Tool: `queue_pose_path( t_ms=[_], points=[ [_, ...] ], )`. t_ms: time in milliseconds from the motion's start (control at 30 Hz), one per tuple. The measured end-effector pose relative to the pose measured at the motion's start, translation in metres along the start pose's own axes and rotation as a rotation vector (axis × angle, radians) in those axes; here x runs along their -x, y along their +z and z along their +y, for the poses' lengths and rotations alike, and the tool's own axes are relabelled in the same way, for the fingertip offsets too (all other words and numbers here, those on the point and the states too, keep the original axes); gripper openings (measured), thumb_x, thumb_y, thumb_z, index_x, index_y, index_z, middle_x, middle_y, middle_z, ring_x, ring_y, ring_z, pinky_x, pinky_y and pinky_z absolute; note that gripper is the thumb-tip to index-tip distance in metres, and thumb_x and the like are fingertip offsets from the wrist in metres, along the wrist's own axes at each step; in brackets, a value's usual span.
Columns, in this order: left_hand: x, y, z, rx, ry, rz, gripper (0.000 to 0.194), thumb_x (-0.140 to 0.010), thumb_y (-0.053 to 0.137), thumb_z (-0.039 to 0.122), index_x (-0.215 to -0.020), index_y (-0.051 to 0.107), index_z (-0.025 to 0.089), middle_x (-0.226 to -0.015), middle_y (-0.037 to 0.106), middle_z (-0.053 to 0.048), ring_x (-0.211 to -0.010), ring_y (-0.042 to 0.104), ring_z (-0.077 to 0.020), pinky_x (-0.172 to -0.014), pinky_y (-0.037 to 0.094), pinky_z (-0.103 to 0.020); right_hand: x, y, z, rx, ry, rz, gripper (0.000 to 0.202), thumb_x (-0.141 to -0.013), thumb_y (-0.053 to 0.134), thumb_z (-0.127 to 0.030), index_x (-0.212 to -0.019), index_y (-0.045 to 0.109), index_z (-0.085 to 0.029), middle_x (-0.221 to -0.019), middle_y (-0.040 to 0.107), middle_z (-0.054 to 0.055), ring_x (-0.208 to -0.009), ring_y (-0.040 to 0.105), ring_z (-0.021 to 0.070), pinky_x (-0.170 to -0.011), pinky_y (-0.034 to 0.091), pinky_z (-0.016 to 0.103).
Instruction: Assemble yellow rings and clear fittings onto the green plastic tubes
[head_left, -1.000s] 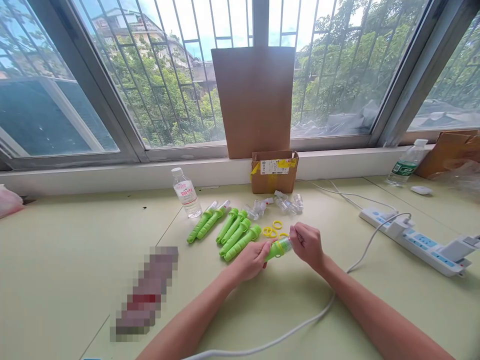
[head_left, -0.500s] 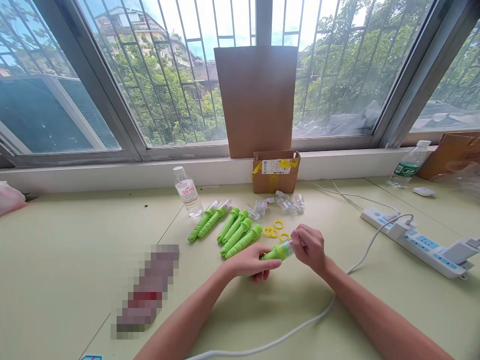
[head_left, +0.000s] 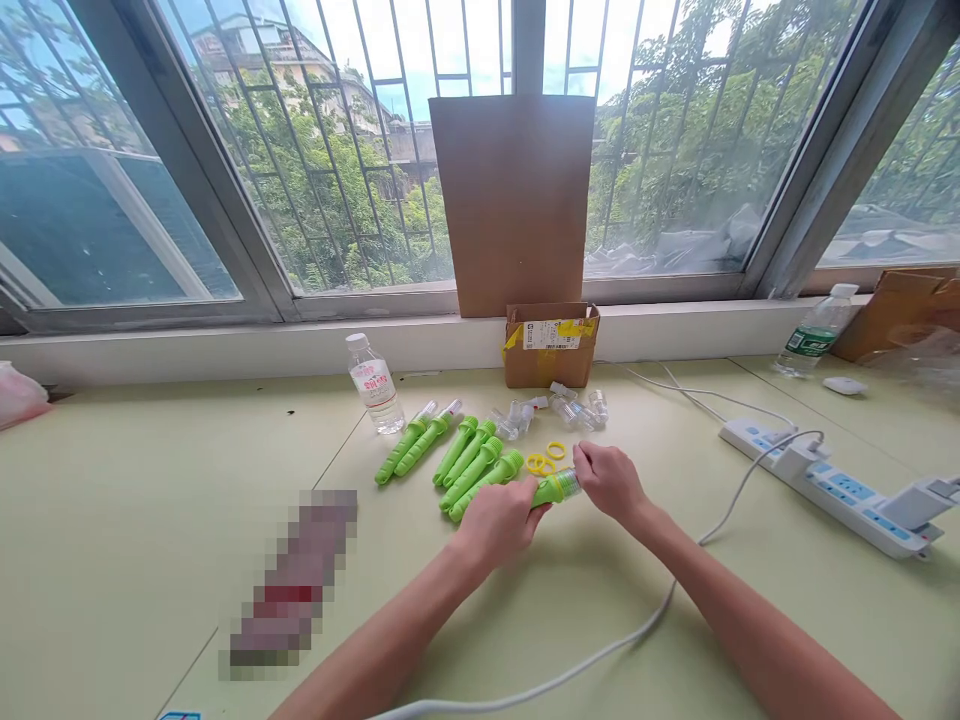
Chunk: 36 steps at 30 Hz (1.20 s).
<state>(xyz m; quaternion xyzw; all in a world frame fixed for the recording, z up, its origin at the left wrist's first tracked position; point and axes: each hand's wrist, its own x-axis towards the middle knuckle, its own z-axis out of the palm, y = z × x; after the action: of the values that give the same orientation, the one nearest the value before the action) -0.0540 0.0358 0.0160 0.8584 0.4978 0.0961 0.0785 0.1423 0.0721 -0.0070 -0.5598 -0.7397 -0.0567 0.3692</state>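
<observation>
My left hand (head_left: pixel 499 522) is wrapped round the green body of a tube (head_left: pixel 553 488) with a clear top. The fingers of my right hand (head_left: pixel 606 480) are closed on the clear end of the same tube, partly hiding it. Just left of it lie several green tubes (head_left: pixel 471 472) without clear tops. Further left, two green tubes (head_left: pixel 424 443) have clear tops on. Yellow rings (head_left: pixel 555 450) lie behind my hands. Beyond the rings is a group of clear plastic caps (head_left: pixel 577 410).
A water bottle (head_left: pixel 375 385) stands behind the tubes, and a cardboard box (head_left: pixel 549 350) by the window. On the right are a power strip (head_left: pixel 832 485), a white cable (head_left: pixel 637 635) and another bottle (head_left: pixel 814 335). A blurred object (head_left: pixel 296 580) lies at left.
My left hand has turned over, its back now facing up, with its fingers wrapped round the green body. My right hand has shifted slightly left and closed more on the clear end.
</observation>
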Motion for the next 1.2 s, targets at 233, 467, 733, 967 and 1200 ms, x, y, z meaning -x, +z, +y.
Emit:
queue_pose_path(
  t_ms=[233, 467, 733, 967, 1200],
  points=[
    [-0.001, -0.001, -0.005, -0.155, 0.017, -0.031, 0.026, -0.089, 0.041, 0.037, -0.093, 0.057, 0.018, -0.080, 0.065, -0.010, -0.069, 0.062, -0.0233, -0.060, 0.039, -0.029, 0.008, 0.000, -0.002, 0.001, -0.164, -0.077, 0.036, -0.089, 0.042, -0.023, -0.053, 0.045, -0.020, -0.045, 0.049, -0.002, -0.040, 0.041, 0.0110, -0.046, 0.020, 0.026],
    [-0.001, -0.010, -0.023, -0.151, 0.052, -0.029, 0.034, -0.090, 0.036, 0.043, -0.085, 0.058, 0.018, -0.073, 0.063, -0.008, -0.066, 0.061, -0.0222, -0.056, 0.035, -0.028, 0.010, -0.004, -0.009, -0.062, -0.459, -0.159, 0.030, -0.078, 0.063, -0.040, -0.100, 0.059, -0.021, -0.076, 0.065, 0.003, -0.067, 0.056, 0.0159, -0.054, 0.033, 0.025],
    [-0.004, -0.004, -0.022, -0.199, 0.064, 0.021, 0.013, -0.082, 0.046, 0.029, -0.080, 0.054, 0.019, -0.072, 0.064, -0.004, -0.063, 0.060, -0.0195, -0.050, 0.024, -0.027, 0.011, 0.000, -0.018, 0.169, -0.494, -0.102, 0.013, -0.077, 0.059, -0.020, -0.090, 0.057, -0.018, -0.081, 0.060, 0.004, -0.070, 0.051, 0.0170, -0.054, 0.032, 0.027],
    [0.001, -0.019, -0.025, 0.155, 0.033, -0.207, 0.028, -0.079, 0.048, 0.040, -0.062, 0.044, 0.019, -0.056, 0.051, 0.001, -0.052, 0.051, -0.0131, -0.046, 0.025, -0.024, 0.008, -0.004, -0.022, 0.253, -0.679, 0.158, 0.020, -0.081, 0.051, -0.006, -0.093, 0.059, -0.020, -0.080, 0.058, 0.004, -0.077, 0.049, 0.0174, -0.066, 0.035, 0.029],
    [-0.002, -0.009, -0.017, 0.120, -0.007, -0.194, 0.014, -0.072, 0.046, 0.022, -0.059, 0.049, 0.018, -0.054, 0.049, 0.001, -0.050, 0.046, -0.0119, -0.045, 0.023, -0.024, 0.008, -0.005, -0.018, 0.329, -0.622, 0.153, 0.018, -0.076, 0.049, -0.003, -0.070, 0.057, -0.018, -0.059, 0.054, 0.000, -0.058, 0.042, 0.0132, -0.054, 0.022, 0.029]
  ],
)
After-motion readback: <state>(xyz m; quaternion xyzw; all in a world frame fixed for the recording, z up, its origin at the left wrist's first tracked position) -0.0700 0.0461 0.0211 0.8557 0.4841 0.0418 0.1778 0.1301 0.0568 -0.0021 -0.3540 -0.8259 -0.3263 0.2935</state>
